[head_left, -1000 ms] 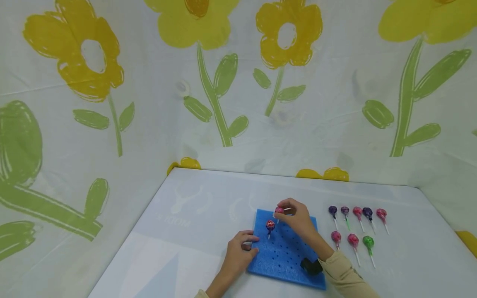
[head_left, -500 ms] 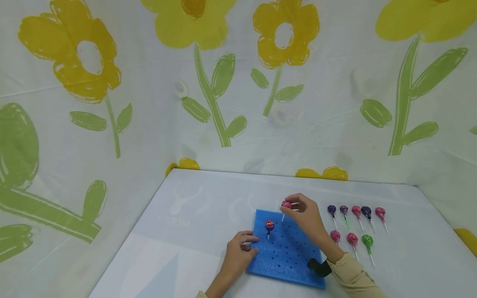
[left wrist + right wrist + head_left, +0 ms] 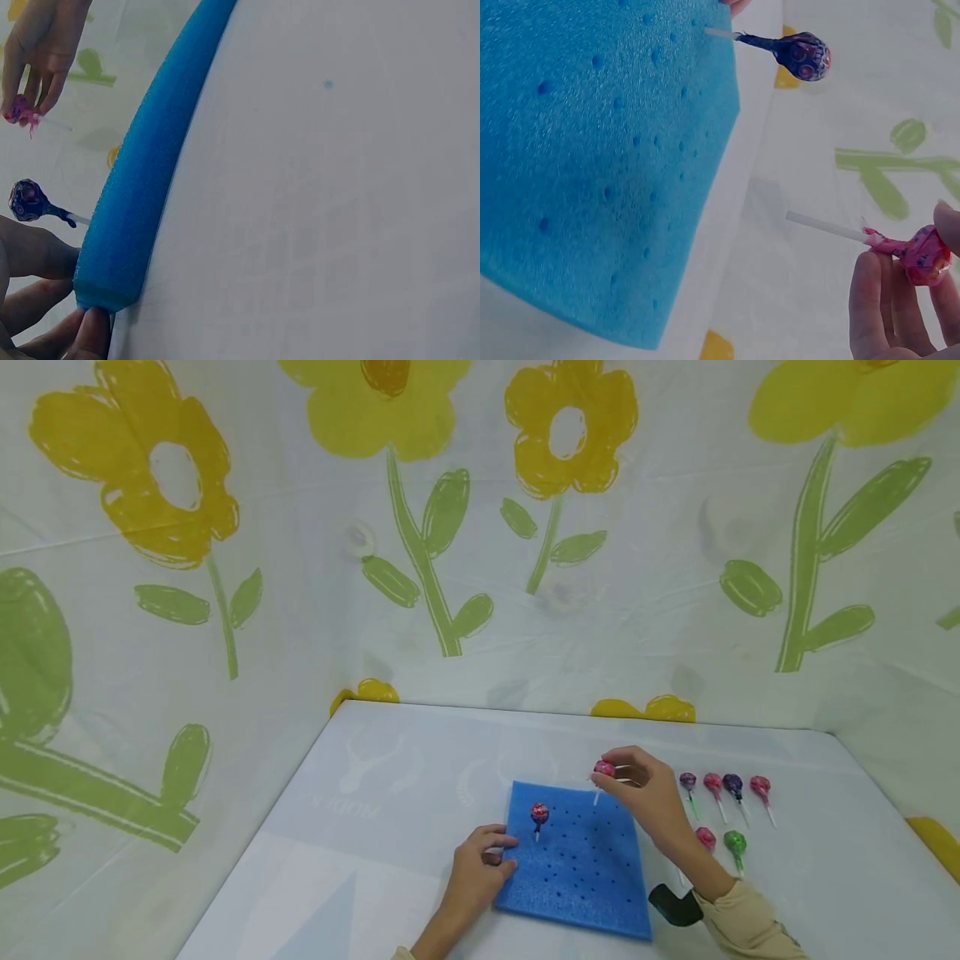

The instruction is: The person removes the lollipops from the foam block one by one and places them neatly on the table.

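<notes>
In the head view my right hand (image 3: 645,785) pinches a pink-wrapped lollipop (image 3: 604,768) by its head. Its white stick points down over the far right part of a blue foam board (image 3: 600,893) dotted with small holes. The right wrist view shows the same lollipop (image 3: 926,255) between thumb and fingers, its stick end apart from the foam. Another lollipop (image 3: 539,813), in a dark blue and red wrapper, stands upright in the board's far left part. At the board's left edge, my left hand (image 3: 480,864) grips the foam with fingers and thumb.
Right of the board, several lollipops lie in two rows on the white table, among them a green one (image 3: 736,842) and a dark purple one (image 3: 732,787). My right forearm hides part of them. A dark wrist-worn device (image 3: 675,906) is beside the board's near right corner.
My right hand has moved to the right along the board's far side, carrying the pink lollipop clear of its earlier spot near the standing one. The left hand keeps its place.
</notes>
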Motion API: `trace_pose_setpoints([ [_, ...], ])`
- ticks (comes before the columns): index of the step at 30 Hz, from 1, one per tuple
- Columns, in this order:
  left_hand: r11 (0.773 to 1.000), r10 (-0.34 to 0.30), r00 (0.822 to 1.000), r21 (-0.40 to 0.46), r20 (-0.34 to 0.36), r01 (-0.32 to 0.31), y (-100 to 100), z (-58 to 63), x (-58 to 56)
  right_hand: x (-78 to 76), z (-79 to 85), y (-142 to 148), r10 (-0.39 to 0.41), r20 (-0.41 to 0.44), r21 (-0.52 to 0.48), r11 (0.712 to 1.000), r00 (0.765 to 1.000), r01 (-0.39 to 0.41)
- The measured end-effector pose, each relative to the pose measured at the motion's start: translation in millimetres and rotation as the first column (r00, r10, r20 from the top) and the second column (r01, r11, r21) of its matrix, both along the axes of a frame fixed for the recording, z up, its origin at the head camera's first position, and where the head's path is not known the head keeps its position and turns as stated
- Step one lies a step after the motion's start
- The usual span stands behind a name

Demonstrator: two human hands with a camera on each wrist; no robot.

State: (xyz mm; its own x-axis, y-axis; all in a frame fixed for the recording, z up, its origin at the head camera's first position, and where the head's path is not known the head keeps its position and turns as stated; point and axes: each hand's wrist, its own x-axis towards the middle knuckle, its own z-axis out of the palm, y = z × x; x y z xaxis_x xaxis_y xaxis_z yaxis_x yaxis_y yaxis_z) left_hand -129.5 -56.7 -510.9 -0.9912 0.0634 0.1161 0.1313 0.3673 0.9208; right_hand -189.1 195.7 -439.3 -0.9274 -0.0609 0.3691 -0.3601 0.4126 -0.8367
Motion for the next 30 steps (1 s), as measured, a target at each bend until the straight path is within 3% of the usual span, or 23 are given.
trace_pose_setpoints([
  [3, 1.0, -0.002, 1.0, -0.007, 0.002, 0.002, 0, 0.7, 0.1, 8.6, 13.0, 3, -0.019, 0.044, -0.009, 1.0, 0.999, 0.019],
  [12, 1.0, -0.005, 1.0, -0.004, -0.023, 0.004, 0, 1.1, 0.2, 17.3, 19.6, 22, -0.084, 0.09, 0.034, 0.996, 0.992, 0.082],
  [23, 1.0, 0.007, 1.0, -0.023, 0.011, -0.007, 2, -2.2, 0.8, 31.3, 27.2, 47, -0.156, 0.065, 0.083, 0.985, 0.986, 0.15],
  [30, 1.0, 0.003, 1.0, -0.021, 0.016, -0.003, 0, -0.2, -0.7, 39.4, 33.8, 66, -0.24, 0.052, 0.107, 0.967, 0.969, 0.233],
])
